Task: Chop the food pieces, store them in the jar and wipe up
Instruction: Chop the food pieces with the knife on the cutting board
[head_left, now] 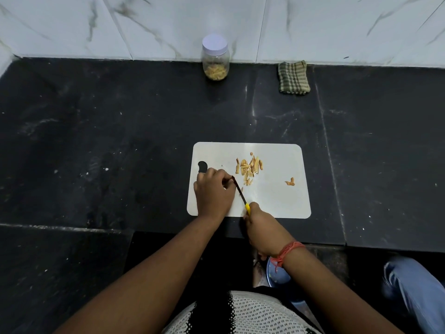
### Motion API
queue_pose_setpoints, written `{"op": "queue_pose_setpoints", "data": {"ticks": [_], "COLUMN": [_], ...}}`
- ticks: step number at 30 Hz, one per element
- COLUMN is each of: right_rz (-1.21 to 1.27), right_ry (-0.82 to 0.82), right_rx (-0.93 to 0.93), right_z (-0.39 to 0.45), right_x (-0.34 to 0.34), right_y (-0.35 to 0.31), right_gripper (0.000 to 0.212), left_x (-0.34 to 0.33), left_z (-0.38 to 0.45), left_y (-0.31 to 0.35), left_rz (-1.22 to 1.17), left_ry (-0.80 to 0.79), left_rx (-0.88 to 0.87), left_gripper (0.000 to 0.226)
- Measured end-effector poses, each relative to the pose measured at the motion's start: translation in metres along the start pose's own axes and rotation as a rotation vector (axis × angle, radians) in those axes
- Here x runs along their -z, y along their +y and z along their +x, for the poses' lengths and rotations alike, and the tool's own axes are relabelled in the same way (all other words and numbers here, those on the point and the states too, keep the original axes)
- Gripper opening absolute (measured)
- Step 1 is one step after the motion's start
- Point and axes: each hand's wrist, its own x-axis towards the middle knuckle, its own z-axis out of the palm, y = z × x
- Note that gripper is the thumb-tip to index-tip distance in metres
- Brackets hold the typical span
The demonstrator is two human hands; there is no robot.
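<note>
A white cutting board (pixel 277 196) lies on the black counter. Several chopped yellow-orange food strips (pixel 249 168) sit near its middle, and one curled piece (pixel 290 182) lies apart to the right. My right hand (pixel 261 227) grips the yellow handle of a dark-bladed knife (pixel 238 189) at the board's near edge. My left hand (pixel 213 192) rests on the board's left part, its fingers curled and pinching at the blade's tip. Whether a food piece is under those fingers is hidden. A clear jar (pixel 215 59) with a pale lid stands closed at the back wall, holding some strips.
A folded checked cloth (pixel 293 77) lies against the marble wall to the right of the jar. A blue bowl (pixel 277 273) shows below the counter edge under my right wrist. A knee in jeans (pixel 414 290) is at lower right.
</note>
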Motion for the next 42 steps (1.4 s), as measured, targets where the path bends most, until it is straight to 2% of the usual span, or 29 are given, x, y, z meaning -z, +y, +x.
{"op": "queue_pose_setpoints", "data": {"ticks": [4,9,15,22,29,32,35,39,42], "right_rz": [-0.049,-0.033,-0.030,-0.015,-0.037,-0.047,0.069,0.129,0.084], "right_ry": [0.036,-0.003,-0.065,-0.043,-0.034,-0.050,-0.085,-0.074,-0.044], "right_rx": [-0.001,-0.022,-0.044,-0.029,-0.028,-0.027,-0.074,-0.092,-0.084], "right_z": [-0.001,-0.001,0.011,0.007,-0.001,-0.004,-0.004,0.003,0.002], "right_x": [-0.001,0.001,-0.005,-0.002,-0.008,-0.007,-0.008,-0.004,-0.006], "right_y": [-0.004,-0.007,-0.010,0.002,0.003,0.003,-0.001,-0.005,-0.003], "right_gripper": [0.018,0.010,0.011,0.003,0.017,0.014,0.005,0.008,0.008], "left_x": [0.001,0.002,0.002,0.002,0.003,0.004,0.003,0.002,0.002], "left_z": [0.001,0.002,0.003,0.001,0.000,-0.001,-0.003,-0.002,-0.003], "left_y": [0.001,-0.002,-0.002,0.003,0.004,0.005,0.004,0.003,0.003], "left_rz": [-0.011,-0.023,-0.033,-0.005,0.030,0.024,0.033,0.060,0.066], "left_ry": [-0.011,-0.028,-0.017,-0.018,-0.038,-0.041,-0.027,-0.007,0.001], "left_rx": [0.015,0.009,0.018,0.027,0.020,0.011,-0.004,-0.031,-0.025], "left_gripper": [0.008,0.009,0.010,0.007,0.008,0.008,0.008,0.008,0.008]}}
